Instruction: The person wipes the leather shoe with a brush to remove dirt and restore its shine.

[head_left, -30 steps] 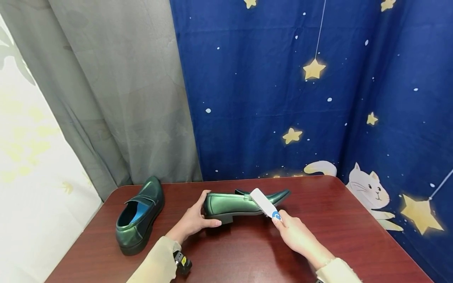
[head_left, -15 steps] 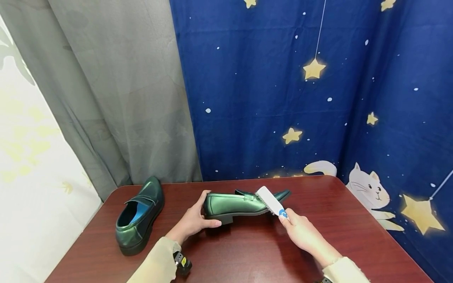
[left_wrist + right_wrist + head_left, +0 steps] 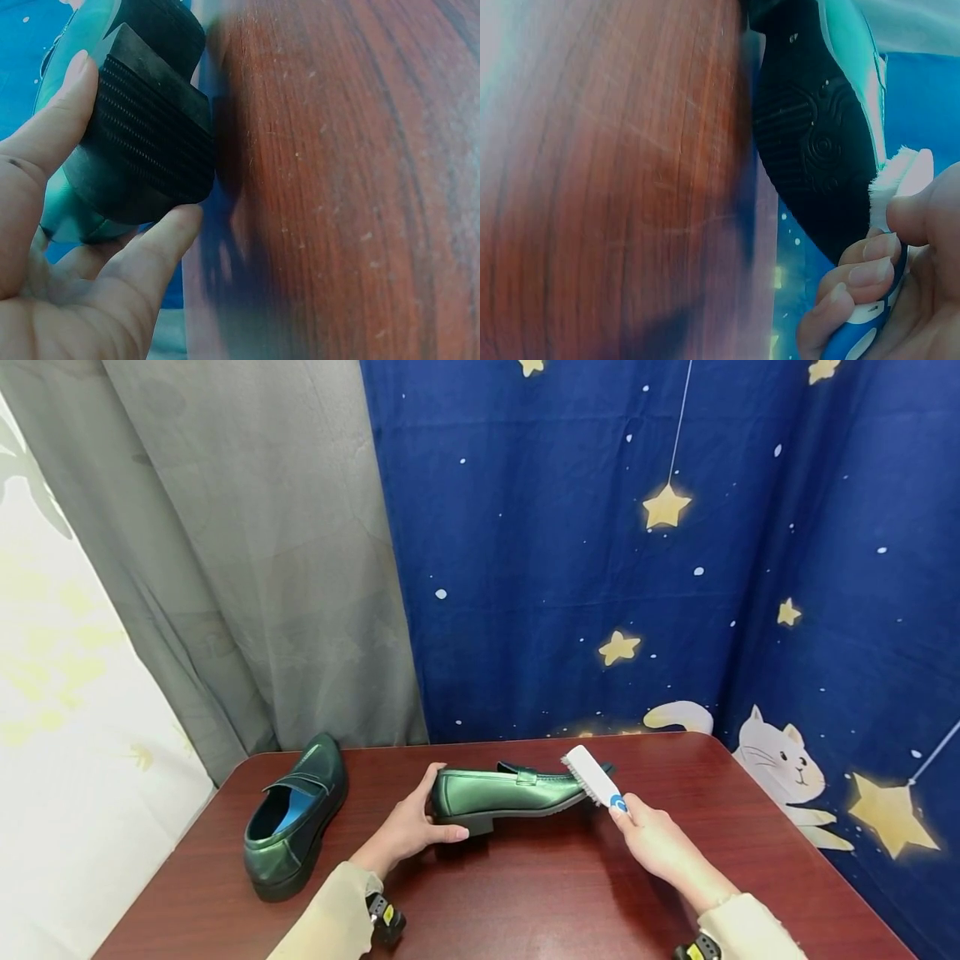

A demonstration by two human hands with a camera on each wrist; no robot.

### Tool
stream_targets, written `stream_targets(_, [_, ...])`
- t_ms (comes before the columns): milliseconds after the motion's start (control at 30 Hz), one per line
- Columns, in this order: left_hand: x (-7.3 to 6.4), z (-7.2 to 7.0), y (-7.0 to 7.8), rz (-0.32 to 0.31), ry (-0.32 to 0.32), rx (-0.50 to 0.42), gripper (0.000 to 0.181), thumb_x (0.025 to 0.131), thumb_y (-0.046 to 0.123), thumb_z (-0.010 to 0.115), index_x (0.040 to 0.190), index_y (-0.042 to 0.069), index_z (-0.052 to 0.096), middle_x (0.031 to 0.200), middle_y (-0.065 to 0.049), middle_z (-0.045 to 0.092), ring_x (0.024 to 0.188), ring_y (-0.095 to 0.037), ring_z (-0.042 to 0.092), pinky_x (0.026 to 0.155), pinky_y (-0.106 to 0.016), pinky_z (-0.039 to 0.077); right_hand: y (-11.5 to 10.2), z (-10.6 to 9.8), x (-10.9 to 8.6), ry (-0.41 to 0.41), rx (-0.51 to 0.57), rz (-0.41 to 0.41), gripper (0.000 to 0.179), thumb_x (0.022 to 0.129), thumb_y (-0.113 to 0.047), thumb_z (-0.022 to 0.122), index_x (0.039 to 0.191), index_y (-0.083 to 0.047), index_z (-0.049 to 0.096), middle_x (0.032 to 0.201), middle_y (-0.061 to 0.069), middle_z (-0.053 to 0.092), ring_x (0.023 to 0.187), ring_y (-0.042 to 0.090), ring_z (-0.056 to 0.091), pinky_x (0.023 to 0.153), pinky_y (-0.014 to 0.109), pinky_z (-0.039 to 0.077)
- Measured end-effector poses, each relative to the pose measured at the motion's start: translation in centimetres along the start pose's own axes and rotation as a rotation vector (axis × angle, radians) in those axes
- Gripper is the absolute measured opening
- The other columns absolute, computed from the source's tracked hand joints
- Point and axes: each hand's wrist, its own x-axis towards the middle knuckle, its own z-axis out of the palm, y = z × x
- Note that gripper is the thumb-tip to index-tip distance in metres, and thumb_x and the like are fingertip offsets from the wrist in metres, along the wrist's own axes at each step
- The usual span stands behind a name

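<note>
A green loafer [image 3: 487, 792] is held above the table, its toe pointing right. My left hand [image 3: 408, 827] grips it by the heel; in the left wrist view the thumb and fingers wrap around the black heel block [image 3: 142, 135]. My right hand [image 3: 660, 843] holds a white brush [image 3: 591, 775] with a blue-marked handle. The brush's bristles [image 3: 887, 184] lie against the side of the shoe near the toe, partly covering it. In the right wrist view the patterned black sole [image 3: 810, 127] shows, and the fingers curl around the blue and white handle [image 3: 862, 326].
A second green loafer [image 3: 296, 818] with a blue insole stands at the table's left. The reddish-brown table [image 3: 495, 902] has rounded back corners. Behind it hang a grey curtain [image 3: 277, 552] and a blue curtain [image 3: 555, 552] with stars and a cat.
My right hand has slid the brush to the right along the shoe, from the strap area to near the toe. The left hand and the held loafer have stayed in place.
</note>
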Motion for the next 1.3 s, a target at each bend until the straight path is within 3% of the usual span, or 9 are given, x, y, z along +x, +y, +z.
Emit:
stream_targets(567, [-0.1,0.0,0.2,0.003,-0.003,0.004,0.100,0.073,0.027,0.093,0.149,0.041,0.030,0.129,-0.012,0.060,0.099,-0.021,0.066,0.090,-0.040,0.054,0.8,-1.6,1.1,0.001,-0.051,-0.004,0.022,0.106,-0.028,0.050,0.108,-0.006,0.056,0.075,0.005,0.048,0.072,0.019,0.049,0.064,0.034,0.038])
stream_targets(1300, [0.1,-0.1,-0.2,0.016,-0.007,-0.001,0.100,0.073,0.028,0.092,0.150,0.039,0.030,0.131,-0.011,0.059,0.104,-0.022,0.064,0.088,-0.039,0.054,1.3,-2.1,2.1,0.031,-0.061,-0.001,0.024,0.105,-0.026,0.050,0.110,-0.003,0.055,0.074,0.006,0.046,0.071,0.021,0.049,0.064,0.034,0.038])
